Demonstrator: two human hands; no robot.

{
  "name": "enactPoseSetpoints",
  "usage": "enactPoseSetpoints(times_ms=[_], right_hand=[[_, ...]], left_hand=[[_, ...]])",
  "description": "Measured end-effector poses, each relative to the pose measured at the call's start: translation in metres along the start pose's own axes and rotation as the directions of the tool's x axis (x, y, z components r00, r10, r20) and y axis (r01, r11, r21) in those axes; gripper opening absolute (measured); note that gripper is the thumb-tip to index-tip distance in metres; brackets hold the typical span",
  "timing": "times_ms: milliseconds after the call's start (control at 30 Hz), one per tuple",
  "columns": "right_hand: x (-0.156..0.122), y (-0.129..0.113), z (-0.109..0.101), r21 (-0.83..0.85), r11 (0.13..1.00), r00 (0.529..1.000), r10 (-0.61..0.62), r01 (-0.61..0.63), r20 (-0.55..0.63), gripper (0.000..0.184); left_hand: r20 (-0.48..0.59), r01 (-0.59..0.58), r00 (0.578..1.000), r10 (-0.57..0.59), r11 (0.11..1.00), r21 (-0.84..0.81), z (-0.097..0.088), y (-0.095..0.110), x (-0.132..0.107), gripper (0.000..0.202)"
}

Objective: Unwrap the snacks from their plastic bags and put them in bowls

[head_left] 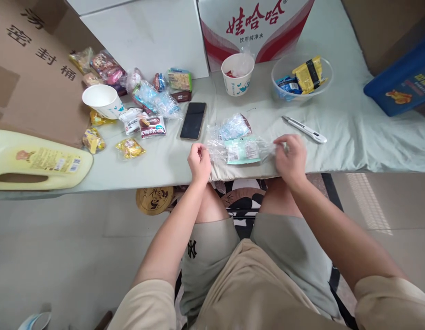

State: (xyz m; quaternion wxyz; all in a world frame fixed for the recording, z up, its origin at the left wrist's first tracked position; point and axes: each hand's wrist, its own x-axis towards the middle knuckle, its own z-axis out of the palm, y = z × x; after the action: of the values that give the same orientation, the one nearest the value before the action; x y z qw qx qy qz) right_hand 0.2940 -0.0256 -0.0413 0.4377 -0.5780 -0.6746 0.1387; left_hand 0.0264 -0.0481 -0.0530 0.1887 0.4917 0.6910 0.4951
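A clear plastic bag (pixel 217 150) is stretched sideways near the table's front edge, with a mint-green snack packet (pixel 242 151) in or under its middle; I cannot tell which. My left hand (pixel 199 161) pinches the bag's left end. On the other side, my right hand (pixel 291 156) has its fingers closed on the right end and is slightly blurred. Just behind the packet lies a crumpled clear wrapper with blue print (pixel 233 128). A white utility knife (pixel 304 129) rests beyond my right hand, and a dark phone (pixel 193 120) lies beyond my left.
Several wrapped snacks (pixel 152 127) and a white paper cup (pixel 101 101) are at the left. Another paper cup (pixel 237 75) holds wrappers. A clear bowl (pixel 279 85) contains blue and yellow packets. Boxes (pixel 144 39) line the back; a yellow jug (pixel 40 160) and blue container (pixel 400 78) flank the table.
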Motion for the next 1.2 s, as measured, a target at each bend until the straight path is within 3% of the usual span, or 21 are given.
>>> enactPoseSetpoints(times_ms=[100,133,200,267,333,433,567,633,700,767,867,933,1000,1100,1200], right_hand=[[0.003,0.001,-0.013,-0.045,0.995,0.987,0.077,-0.085,-0.142,0.023],[0.003,-0.004,-0.015,-0.052,0.998,0.993,0.037,-0.043,-0.116,0.026],[0.004,-0.016,-0.014,-0.071,0.993,0.995,-0.093,0.096,0.041,0.031],[0.006,-0.028,-0.007,-0.116,0.970,0.955,-0.180,0.212,0.236,0.039],[0.010,-0.033,0.001,-0.182,0.945,0.915,-0.194,0.271,0.354,0.039],[0.015,-0.034,0.005,-0.243,0.913,0.896,-0.217,0.326,0.386,0.025],[0.011,-0.038,-0.007,-0.234,0.876,0.882,-0.337,0.421,0.329,0.029],[0.003,-0.041,-0.015,-0.152,0.851,0.825,-0.418,0.502,0.380,0.027],[-0.005,-0.040,-0.020,-0.051,0.831,0.736,-0.461,0.555,0.495,0.028],[-0.012,-0.037,-0.020,-0.038,0.845,0.690,-0.409,0.533,0.597,0.033],[-0.014,-0.034,-0.014,-0.208,0.879,0.774,-0.238,0.429,0.587,0.038],[-0.012,-0.035,-0.009,-0.273,0.866,0.814,-0.225,0.419,0.536,0.035],[-0.009,-0.039,-0.004,-0.257,0.845,0.797,-0.279,0.469,0.536,0.032],[-0.007,-0.044,0.002,-0.203,0.845,0.753,-0.300,0.495,0.586,0.049],[-0.008,-0.048,0.006,-0.204,0.874,0.750,-0.235,0.442,0.618,0.057]], left_hand=[[-0.012,0.012,1.000,-0.012,1.000,-0.016,0.000,0.000,0.000,0.014],[-0.003,-0.021,1.000,0.021,1.000,-0.006,0.000,0.001,0.000,0.018],[0.036,-0.117,0.993,0.116,0.993,0.031,-0.001,0.003,-0.001,0.021],[0.074,-0.182,0.981,0.177,0.980,0.076,-0.001,0.006,-0.001,0.015],[0.068,-0.171,0.984,0.165,0.980,0.101,-0.001,0.008,-0.002,0.009],[0.013,-0.113,0.994,0.112,0.991,0.067,-0.002,0.009,-0.002,0.015],[-0.022,-0.097,0.995,0.097,0.995,-0.002,-0.002,0.007,0.000,0.023],[-0.026,-0.067,0.997,0.067,0.998,-0.013,-0.001,0.006,0.001,0.028],[0.009,-0.009,1.000,0.009,0.999,-0.038,0.000,0.004,0.002,0.035],[0.057,0.043,0.998,-0.039,0.997,-0.065,0.001,0.002,0.002,0.038],[0.074,0.011,0.997,-0.009,1.000,-0.023,0.001,0.003,0.001,0.026],[0.103,-0.064,0.993,0.057,0.995,0.070,0.003,0.007,-0.002,0.020],[0.183,-0.153,0.976,0.121,0.973,0.174,0.004,0.013,-0.006,0.026],[0.306,-0.282,0.932,0.194,0.919,0.277,0.005,0.021,-0.012,0.039],[0.388,-0.332,0.895,0.221,0.910,0.248,0.004,0.026,-0.015,0.029]])
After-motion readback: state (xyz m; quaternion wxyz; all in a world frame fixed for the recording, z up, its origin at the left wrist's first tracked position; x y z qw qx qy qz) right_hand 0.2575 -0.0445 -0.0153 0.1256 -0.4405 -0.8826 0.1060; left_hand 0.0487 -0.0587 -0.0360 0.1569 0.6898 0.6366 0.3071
